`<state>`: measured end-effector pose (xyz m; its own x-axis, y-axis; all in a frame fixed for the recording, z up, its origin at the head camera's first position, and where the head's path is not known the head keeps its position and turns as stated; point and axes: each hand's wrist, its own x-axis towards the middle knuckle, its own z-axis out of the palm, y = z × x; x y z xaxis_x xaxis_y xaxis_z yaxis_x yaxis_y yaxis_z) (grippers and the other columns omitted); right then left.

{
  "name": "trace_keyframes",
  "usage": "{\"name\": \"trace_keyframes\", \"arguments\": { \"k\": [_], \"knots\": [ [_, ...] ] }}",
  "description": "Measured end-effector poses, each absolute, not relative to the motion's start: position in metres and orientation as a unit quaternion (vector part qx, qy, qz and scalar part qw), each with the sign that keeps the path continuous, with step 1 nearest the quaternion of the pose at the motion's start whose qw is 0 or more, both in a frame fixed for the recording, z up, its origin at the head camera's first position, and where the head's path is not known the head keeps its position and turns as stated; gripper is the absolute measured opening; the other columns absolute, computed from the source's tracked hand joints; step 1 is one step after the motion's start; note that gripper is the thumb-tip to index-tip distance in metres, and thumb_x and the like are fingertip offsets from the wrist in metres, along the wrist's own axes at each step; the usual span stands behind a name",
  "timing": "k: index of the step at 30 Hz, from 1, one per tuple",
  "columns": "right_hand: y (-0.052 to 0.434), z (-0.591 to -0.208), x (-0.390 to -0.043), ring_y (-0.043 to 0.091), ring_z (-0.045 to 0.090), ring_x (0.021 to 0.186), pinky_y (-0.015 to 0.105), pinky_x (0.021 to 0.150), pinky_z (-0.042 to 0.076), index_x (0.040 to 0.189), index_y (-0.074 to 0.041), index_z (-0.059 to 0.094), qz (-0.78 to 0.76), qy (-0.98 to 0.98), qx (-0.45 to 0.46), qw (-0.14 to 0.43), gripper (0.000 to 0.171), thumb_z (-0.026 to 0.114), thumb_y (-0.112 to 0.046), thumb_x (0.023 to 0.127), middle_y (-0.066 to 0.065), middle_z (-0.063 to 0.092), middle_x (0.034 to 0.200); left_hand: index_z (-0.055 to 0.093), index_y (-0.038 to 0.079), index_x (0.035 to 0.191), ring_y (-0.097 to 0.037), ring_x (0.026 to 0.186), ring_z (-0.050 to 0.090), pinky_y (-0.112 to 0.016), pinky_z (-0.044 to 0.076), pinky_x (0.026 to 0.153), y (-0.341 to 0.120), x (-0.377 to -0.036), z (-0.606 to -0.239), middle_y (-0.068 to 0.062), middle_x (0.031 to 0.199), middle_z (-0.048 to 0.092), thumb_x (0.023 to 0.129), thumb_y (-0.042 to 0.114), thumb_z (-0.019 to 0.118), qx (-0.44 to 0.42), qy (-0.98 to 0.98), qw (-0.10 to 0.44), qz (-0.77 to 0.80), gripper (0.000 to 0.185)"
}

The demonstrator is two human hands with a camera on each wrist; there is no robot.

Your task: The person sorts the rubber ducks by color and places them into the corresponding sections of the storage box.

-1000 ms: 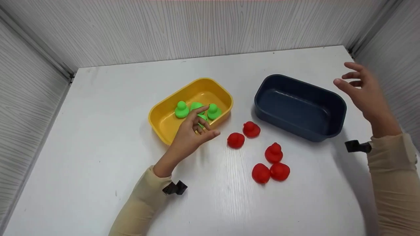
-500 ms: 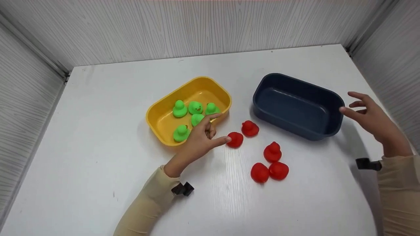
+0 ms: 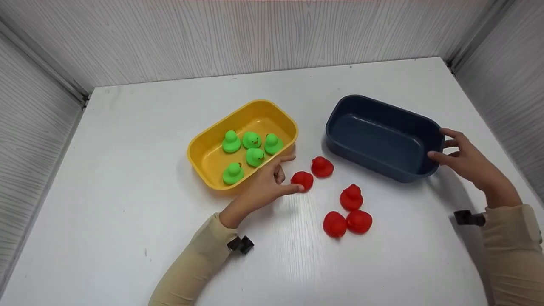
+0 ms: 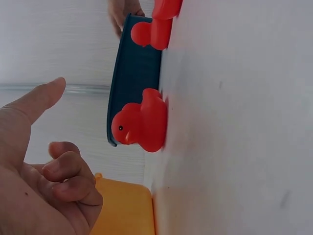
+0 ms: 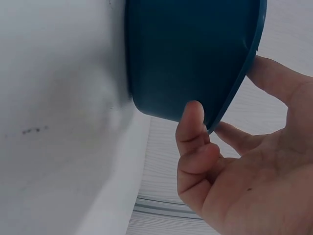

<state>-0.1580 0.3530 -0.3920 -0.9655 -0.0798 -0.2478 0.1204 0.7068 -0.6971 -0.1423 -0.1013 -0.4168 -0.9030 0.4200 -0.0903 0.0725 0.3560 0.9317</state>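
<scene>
White tabletop, grey panel walls. Left hand (image 3: 265,187), fingers loosely curled and holding nothing, thumb tip touching the nearest red duck (image 3: 302,180) beside the yellow tub (image 3: 204,146). Right hand (image 3: 465,159) pinches the blue tub (image 3: 340,111) rim, thumb inside. Judged step: reach for the duck; next calls for closing on it.

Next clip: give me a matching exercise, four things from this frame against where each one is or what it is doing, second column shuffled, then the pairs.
Column one:
1. green ducks
2. red ducks
3. right hand
4. left hand

Column two:
A. on the blue tub's rim
B. loose on the table
C. inside the yellow tub
D. at the nearest red duck, beside the yellow tub

Pairs: 1-C, 2-B, 3-A, 4-D
</scene>
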Motion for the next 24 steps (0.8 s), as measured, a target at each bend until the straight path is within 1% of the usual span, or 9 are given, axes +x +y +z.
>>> {"name": "trace_keyframes", "arguments": {
  "k": [6, 12, 14, 16, 17, 19, 20, 21, 24],
  "knots": [
    [0.353, -0.392, -0.16, -0.013, 0.045, 0.087, 0.012, 0.073, 0.038, 0.155, -0.01, 0.001, -0.377, 0.912, 0.009, 0.16, 0.082, 0.053, -0.037, 0.098, 0.03, 0.021, 0.148, 0.048, 0.009, 0.138, -0.015, 0.071, 0.041, -0.024, 0.034, 0.064, -0.1, -0.147, -0.423, 0.0, 0.075, 0.043, 0.077, 0.03, 0.082, 0.152, 0.819, 0.17, 0.526, 0.073],
    [0.355, -0.391, -0.161, -0.015, 0.045, 0.089, 0.011, 0.072, 0.042, 0.156, -0.011, -0.001, -0.39, 0.906, 0.006, 0.164, 0.084, 0.055, -0.035, 0.098, 0.034, 0.014, 0.152, 0.053, 0.01, 0.134, -0.015, 0.063, 0.042, -0.025, 0.036, 0.062, -0.097, -0.155, -0.427, -0.001, 0.07, 0.045, 0.077, 0.03, 0.082, 0.156, 0.837, 0.177, 0.493, 0.067],
    [0.355, -0.392, -0.161, -0.009, 0.046, 0.094, 0.011, 0.072, 0.042, 0.156, -0.011, -0.001, -0.388, 0.907, 0.005, 0.164, 0.084, 0.054, -0.035, 0.098, 0.034, 0.013, 0.153, 0.054, 0.011, 0.132, -0.015, 0.062, 0.042, -0.025, 0.037, 0.061, -0.097, -0.158, -0.428, -0.001, 0.07, 0.046, 0.077, 0.03, 0.082, 0.157, 0.841, 0.18, 0.486, 0.064],
    [0.355, -0.393, -0.161, 0.002, 0.05, 0.104, 0.011, 0.072, 0.043, 0.155, -0.011, -0.001, -0.387, 0.907, 0.001, 0.164, 0.083, 0.054, -0.034, 0.098, 0.034, 0.012, 0.153, 0.057, 0.01, 0.128, -0.015, 0.062, 0.043, -0.025, 0.037, 0.061, -0.096, -0.16, -0.43, -0.001, 0.07, 0.047, 0.077, 0.029, 0.081, 0.16, 0.843, 0.18, 0.482, 0.06],
    [0.355, -0.393, -0.162, 0.005, 0.05, 0.106, 0.011, 0.073, 0.043, 0.156, -0.011, -0.001, -0.384, 0.909, 0.003, 0.164, 0.083, 0.054, -0.035, 0.098, 0.033, 0.012, 0.154, 0.058, 0.01, 0.127, -0.015, 0.061, 0.043, -0.025, 0.038, 0.06, -0.096, -0.161, -0.431, -0.001, 0.069, 0.047, 0.078, 0.028, 0.081, 0.161, 0.842, 0.181, 0.482, 0.058],
    [0.355, -0.394, -0.162, 0.017, 0.048, 0.114, 0.012, 0.073, 0.043, 0.156, -0.012, 0.0, -0.382, 0.909, 0.002, 0.163, 0.082, 0.054, -0.035, 0.098, 0.033, 0.013, 0.154, 0.06, 0.009, 0.123, -0.015, 0.061, 0.043, -0.024, 0.037, 0.059, -0.096, -0.161, -0.433, -0.001, 0.069, 0.047, 0.079, 0.026, 0.08, 0.164, 0.84, 0.184, 0.483, 0.052],
    [0.355, -0.394, -0.162, 0.018, 0.048, 0.115, 0.012, 0.073, 0.044, 0.156, -0.012, 0.0, -0.383, 0.909, 0.001, 0.162, 0.082, 0.054, -0.035, 0.098, 0.033, 0.013, 0.154, 0.061, 0.009, 0.121, -0.015, 0.06, 0.043, -0.024, 0.037, 0.059, -0.096, -0.162, -0.433, -0.001, 0.068, 0.047, 0.079, 0.024, 0.08, 0.166, 0.839, 0.187, 0.483, 0.049],
    [0.355, -0.394, -0.162, 0.017, 0.048, 0.115, 0.012, 0.073, 0.044, 0.156, -0.012, 0.0, -0.384, 0.909, 0.0, 0.162, 0.082, 0.054, -0.035, 0.098, 0.033, 0.013, 0.154, 0.062, 0.008, 0.119, -0.014, 0.059, 0.042, -0.024, 0.037, 0.058, -0.095, -0.162, -0.434, -0.001, 0.067, 0.046, 0.079, 0.023, 0.079, 0.168, 0.839, 0.187, 0.483, 0.046],
    [0.356, -0.395, -0.162, 0.004, 0.048, 0.109, 0.012, 0.073, 0.044, 0.156, -0.013, 0.001, -0.389, 0.907, -0.003, 0.16, 0.082, 0.054, -0.035, 0.098, 0.033, 0.013, 0.154, 0.063, 0.009, 0.115, -0.014, 0.057, 0.042, -0.023, 0.036, 0.055, -0.094, -0.163, -0.435, 0.0, 0.065, 0.045, 0.081, 0.02, 0.077, 0.168, 0.838, 0.195, 0.481, 0.038]
  ]
}}
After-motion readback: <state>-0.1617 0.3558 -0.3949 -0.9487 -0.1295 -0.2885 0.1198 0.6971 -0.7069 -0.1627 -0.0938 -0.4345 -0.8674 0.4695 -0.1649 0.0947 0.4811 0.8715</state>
